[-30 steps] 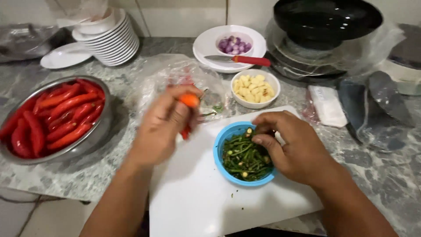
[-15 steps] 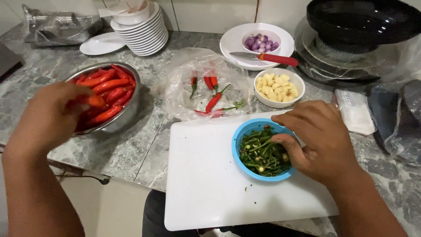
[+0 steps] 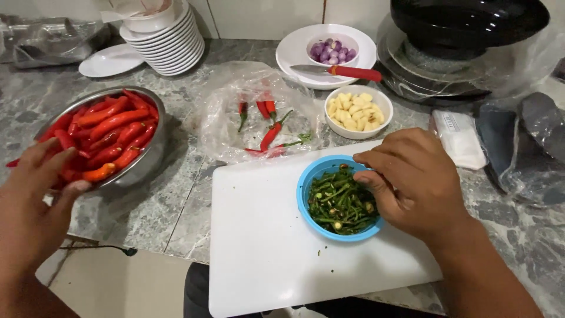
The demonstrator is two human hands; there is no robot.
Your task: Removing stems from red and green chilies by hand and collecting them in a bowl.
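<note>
- Your right hand (image 3: 415, 182) rests over the rim of the small blue bowl (image 3: 329, 168), fingers curled at its far edge; the bowl holds green chilli stems and sits on the white cutting board (image 3: 265, 247).
- I cannot tell whether those fingers pinch a stem or only steady the bowl.
- Your left hand (image 3: 29, 200) is open, fingers spread against the near rim of the steel bowl (image 3: 150, 154), gripping nothing I can see.
- Risk: that steel bowl stands close to the counter edge; a push from your left palm could slide it off the smooth marble.
- Risk: the light plastic bowl could tip under your right hand and scatter stems.
- The red chillies (image 3: 109, 132) in the steel bowl are glossy, long and tapered.
- Beyond your right hand, 1 crinkled clear plastic bag (image 3: 229, 126) holds a few more chillies.
- Farther out, a white bowl of pale garlic cloves (image 3: 357, 112) and a red-handled knife (image 3: 338, 71).
</note>
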